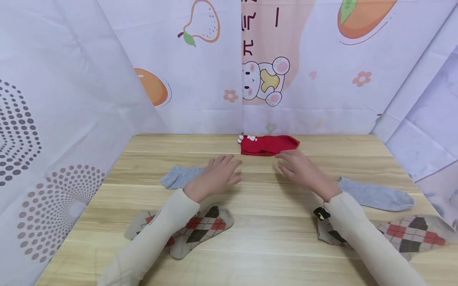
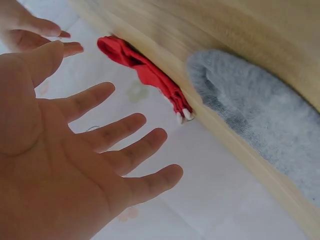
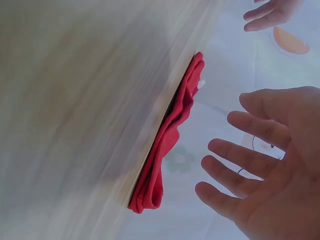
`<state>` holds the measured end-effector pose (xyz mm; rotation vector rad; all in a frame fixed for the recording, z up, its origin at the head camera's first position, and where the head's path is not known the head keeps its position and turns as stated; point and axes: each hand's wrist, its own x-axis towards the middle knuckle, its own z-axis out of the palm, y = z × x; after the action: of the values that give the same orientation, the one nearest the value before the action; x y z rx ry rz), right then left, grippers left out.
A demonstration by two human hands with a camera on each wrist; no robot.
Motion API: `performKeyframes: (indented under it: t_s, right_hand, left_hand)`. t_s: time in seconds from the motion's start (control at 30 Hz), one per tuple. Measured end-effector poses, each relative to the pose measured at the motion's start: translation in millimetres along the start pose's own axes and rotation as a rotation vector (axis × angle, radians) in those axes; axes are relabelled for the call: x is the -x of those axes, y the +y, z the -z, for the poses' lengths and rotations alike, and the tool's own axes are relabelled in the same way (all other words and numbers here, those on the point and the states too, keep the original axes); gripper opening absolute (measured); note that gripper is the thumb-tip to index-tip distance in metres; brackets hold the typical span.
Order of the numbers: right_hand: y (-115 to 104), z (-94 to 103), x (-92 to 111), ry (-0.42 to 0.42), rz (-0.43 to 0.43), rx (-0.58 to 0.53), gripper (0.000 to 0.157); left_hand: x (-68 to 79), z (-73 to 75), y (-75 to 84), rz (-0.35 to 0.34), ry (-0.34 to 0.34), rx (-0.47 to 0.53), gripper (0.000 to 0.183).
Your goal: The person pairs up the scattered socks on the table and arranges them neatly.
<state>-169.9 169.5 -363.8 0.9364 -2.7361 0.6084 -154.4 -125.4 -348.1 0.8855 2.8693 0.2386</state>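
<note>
A red sock (image 1: 266, 145) with white trim at its left end lies folded along the table's far edge. My left hand (image 1: 217, 178), fingers spread and holding nothing, hovers over the table and partly covers a grey sock (image 1: 180, 175). Above the table, close to the red sock's right end, is my right hand (image 1: 300, 169); its fingers are extended with nothing in them. In the left wrist view the palm of the left hand (image 2: 75, 155) faces the camera. The right wrist view shows the right hand (image 3: 270, 155) beside the red sock (image 3: 167, 135).
Another grey sock (image 1: 379, 194) lies at right. Argyle socks rest under each forearm, one at left (image 1: 204, 228) and one at right (image 1: 411, 234), both partly hidden by sleeves. A printed curtain (image 1: 200, 79) hangs behind the wooden table (image 1: 257, 254).
</note>
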Motion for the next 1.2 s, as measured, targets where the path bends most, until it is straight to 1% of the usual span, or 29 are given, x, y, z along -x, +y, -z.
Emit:
performKeyframes:
  t_s: [0.07, 0.13, 0.27, 0.4, 0.53, 0.63, 0.8, 0.9, 1.07, 1.2]
  right_hand:
    - [-3, -0.6, 3, 0.014, 0.016, 0.007, 0.028]
    - [-8, 0.0, 6, 0.016, 0.015, 0.007, 0.029]
    - [-20, 3.2, 7, 0.018, 0.011, 0.005, 0.032]
    - [-33, 5.0, 6, 0.022, 0.032, 0.012, 0.032]
    - [-44, 2.8, 5, 0.030, 0.066, 0.025, 0.032]
    - [-50, -1.4, 3, 0.033, 0.087, 0.034, 0.031]
    - [-63, -6.8, -4, 0.009, 0.090, 0.031, 0.031]
    - [-71, -11.5, -11, 0.012, 0.106, 0.026, 0.031]
    - [-87, -25.5, -25, 0.014, 0.142, 0.036, 0.029]
    - [-105, -34.6, -38, -0.011, 0.128, 0.016, 0.030]
  left_hand:
    - [7.0, 0.8, 1.8, -0.013, 0.019, 0.010, 0.057]
    - [14.0, 3.5, 2.7, -0.021, 0.029, 0.017, 0.058]
    - [29.0, 17.3, 0.9, -0.005, 0.048, 0.008, 0.057]
    - [43.6, 32.3, -7.7, 0.028, 0.081, -0.004, 0.055]
    - [54.6, 39.9, -19.2, 0.054, 0.094, 0.002, 0.054]
    - [61.7, 41.0, -27.0, 0.088, 0.081, 0.008, 0.056]
    - [75.3, 44.1, -38.0, 0.146, 0.048, 0.041, 0.057]
    - [83.7, 52.3, -44.1, 0.178, 0.040, 0.041, 0.056]
    - [94.6, 66.3, -55.1, 0.249, 0.008, 0.010, 0.056]
    - [98.1, 71.8, -63.5, 0.293, -0.017, 0.002, 0.056]
